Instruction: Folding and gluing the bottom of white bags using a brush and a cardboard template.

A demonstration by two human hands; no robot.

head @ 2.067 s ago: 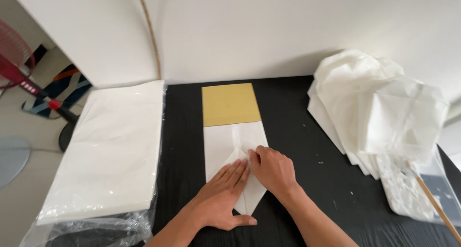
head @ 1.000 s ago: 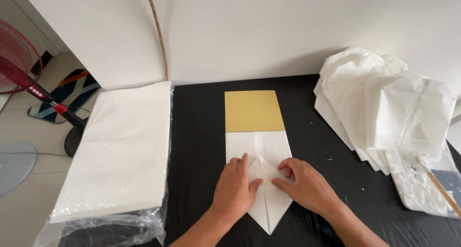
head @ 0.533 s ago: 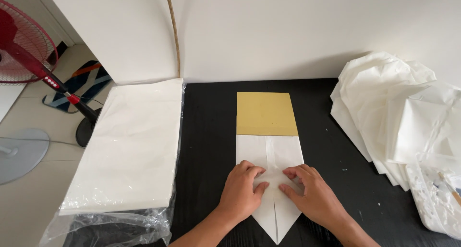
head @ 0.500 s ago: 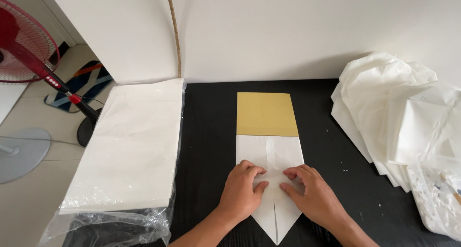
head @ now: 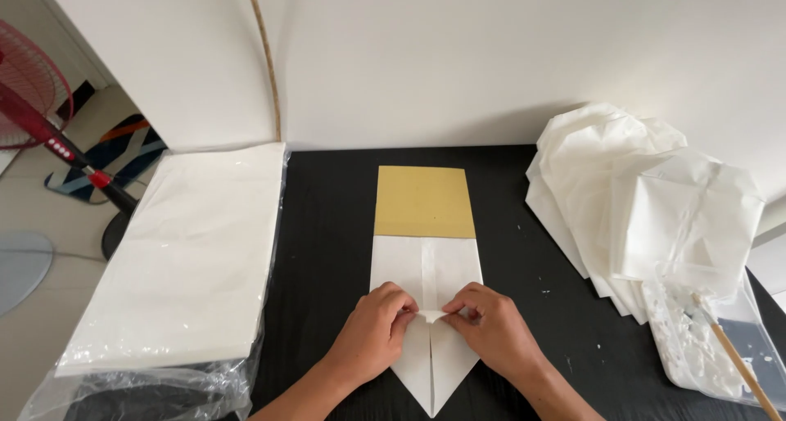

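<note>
A white folded paper sheet (head: pixel 426 265) lies on the black table (head: pixel 327 249), its near end folded into a point. A yellow-brown card (head: pixel 424 202) sticks out from under its far end. My left hand (head: pixel 378 329) and my right hand (head: pixel 491 327) rest on the paper side by side. The fingertips of both pinch a small raised flap (head: pixel 431 315) at the centre seam.
A thick stack of white sheets in clear plastic wrap (head: pixel 192 257) lies on the left. A heap of folded white paper pieces (head: pixel 647 200) sits on the right, with a clear tray of white paste and a wooden stick (head: pixel 729 351) beside it. A red fan (head: pixel 37 102) stands on the floor at left.
My hands slid from pressing flat on the paper's lower folds to pinching a small flap at the centre seam. The camera view shifted slightly.
</note>
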